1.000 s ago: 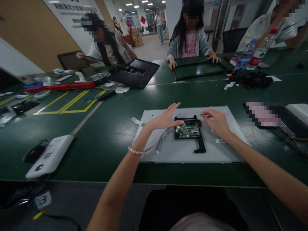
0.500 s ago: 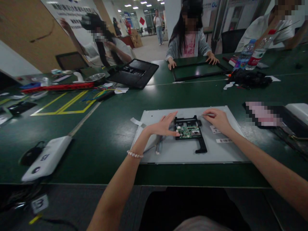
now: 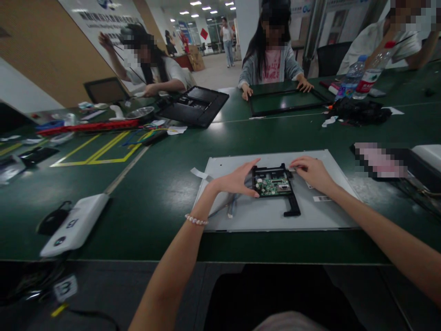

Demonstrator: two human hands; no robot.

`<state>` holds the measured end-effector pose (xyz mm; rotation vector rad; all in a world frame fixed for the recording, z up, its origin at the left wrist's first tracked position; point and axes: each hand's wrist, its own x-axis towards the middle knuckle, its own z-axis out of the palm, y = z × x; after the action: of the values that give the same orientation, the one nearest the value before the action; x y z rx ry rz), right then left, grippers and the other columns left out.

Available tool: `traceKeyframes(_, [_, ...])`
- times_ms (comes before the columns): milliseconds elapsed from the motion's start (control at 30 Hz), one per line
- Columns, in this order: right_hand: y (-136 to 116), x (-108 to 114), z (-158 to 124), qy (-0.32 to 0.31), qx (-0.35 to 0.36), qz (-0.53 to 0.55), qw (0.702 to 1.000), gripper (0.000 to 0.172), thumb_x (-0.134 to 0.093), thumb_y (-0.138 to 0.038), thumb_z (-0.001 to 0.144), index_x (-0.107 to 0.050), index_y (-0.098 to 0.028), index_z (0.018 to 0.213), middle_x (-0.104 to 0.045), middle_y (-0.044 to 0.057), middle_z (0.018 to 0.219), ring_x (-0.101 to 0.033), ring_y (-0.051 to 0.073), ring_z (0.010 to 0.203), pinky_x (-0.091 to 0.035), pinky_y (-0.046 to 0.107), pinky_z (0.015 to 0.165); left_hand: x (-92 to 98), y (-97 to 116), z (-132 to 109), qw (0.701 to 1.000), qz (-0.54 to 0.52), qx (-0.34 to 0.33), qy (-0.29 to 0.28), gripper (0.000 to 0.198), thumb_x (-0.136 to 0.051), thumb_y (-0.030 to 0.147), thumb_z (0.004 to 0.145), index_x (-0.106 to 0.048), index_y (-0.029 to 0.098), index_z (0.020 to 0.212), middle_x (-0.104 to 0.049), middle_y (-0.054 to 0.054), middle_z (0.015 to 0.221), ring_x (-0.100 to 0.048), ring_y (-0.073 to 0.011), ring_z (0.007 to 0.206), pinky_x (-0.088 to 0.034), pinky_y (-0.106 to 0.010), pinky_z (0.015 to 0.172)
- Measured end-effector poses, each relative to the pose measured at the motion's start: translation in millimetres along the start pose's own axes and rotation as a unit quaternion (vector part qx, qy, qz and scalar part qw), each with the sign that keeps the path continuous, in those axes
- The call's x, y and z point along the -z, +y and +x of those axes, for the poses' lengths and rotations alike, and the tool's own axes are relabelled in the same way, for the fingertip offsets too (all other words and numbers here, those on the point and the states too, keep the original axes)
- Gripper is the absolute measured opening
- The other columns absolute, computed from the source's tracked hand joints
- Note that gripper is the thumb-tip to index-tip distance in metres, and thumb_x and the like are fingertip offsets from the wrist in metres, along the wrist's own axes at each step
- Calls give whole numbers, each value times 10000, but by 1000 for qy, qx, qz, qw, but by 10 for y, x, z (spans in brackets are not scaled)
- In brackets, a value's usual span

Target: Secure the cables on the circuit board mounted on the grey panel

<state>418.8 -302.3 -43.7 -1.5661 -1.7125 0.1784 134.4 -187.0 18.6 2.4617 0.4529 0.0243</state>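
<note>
On a grey metal panel [image 3: 330, 177] lies a black plastic frame [image 3: 294, 205] that carries a green circuit board [image 3: 273, 185]. My left hand [image 3: 236, 179] is open beside the frame's left edge. Its thumb is at the lower left corner of the frame, and the other fingers stretch towards the upper left. At the upper right of the frame, my right hand [image 3: 310, 172] pinches a small pale strip [image 3: 292, 168] between its fingertips; what it is made of is too small to tell. Flat grey cables [image 3: 231, 207] lie below my left hand.
Across the green table [image 3: 158, 184] a person holds a black rectangular frame [image 3: 280, 111]. A black casing [image 3: 196, 105] lies at the far left of centre. Bottles [image 3: 370, 76] stand at the far right. White devices [image 3: 74, 225] lie on both sides.
My right hand's fingertips have come closer to the frame's upper right corner with the pale strip. My left hand stays beside the frame. The person at the far left has lowered one hand.
</note>
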Motion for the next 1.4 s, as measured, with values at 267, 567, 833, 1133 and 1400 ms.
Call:
traceKeyframes(267, [-64, 103, -40, -10, 30, -14, 999, 309, -536, -164, 779, -712, -205, 1029, -693, 89, 1113, -640, 270, 1014, -500, 452, 892, 0, -19, -14, 1000, -7, 6, -5, 1163, -726, 534, 684, -26, 175, 1541, -96, -167, 1592, -167, -343, 1445, -188, -496, 1174])
traceKeyframes(567, [-43, 162, -39, -71, 70, -67, 993, 188, -551, -221, 856, -719, -208, 938, -735, 70, 997, -678, 245, 932, -507, 413, 866, 7, -17, -12, 999, -28, 13, -8, 1210, -743, 564, 647, -36, 162, 1544, -116, -179, 1587, -149, -359, 1446, -151, -503, 1173])
traceKeyframes(833, [-17, 128, -41, -56, 65, -71, 994, 205, -541, -190, 865, -735, -207, 930, -743, 65, 986, -689, 239, 923, -517, 404, 863, -4, -58, 2, 999, -17, 26, -23, 1191, -728, 589, 648, -84, 135, 1541, -142, -195, 1577, -153, -364, 1441, -145, -495, 1167])
traceKeyframes(1133, [-64, 113, -33, -39, 59, -68, 995, 200, -544, -188, 864, -736, -193, 916, -750, 69, 963, -694, 241, 899, -526, 410, 849, -11, -103, 5, 1000, 8, 11, -20, 1144, -711, 573, 671, -95, 153, 1538, -182, -197, 1566, -181, -366, 1433, -155, -506, 1158])
traceKeyframes(1400, [-173, 114, 122, 60, 69, -75, 993, 199, -545, -221, 876, -736, -211, 933, -747, 57, 963, -685, 239, 916, -517, 413, 862, -14, -70, 13, 999, 13, 26, -29, 1154, -699, 592, 665, -112, 106, 1530, -194, -212, 1559, -183, -360, 1432, -149, -489, 1163])
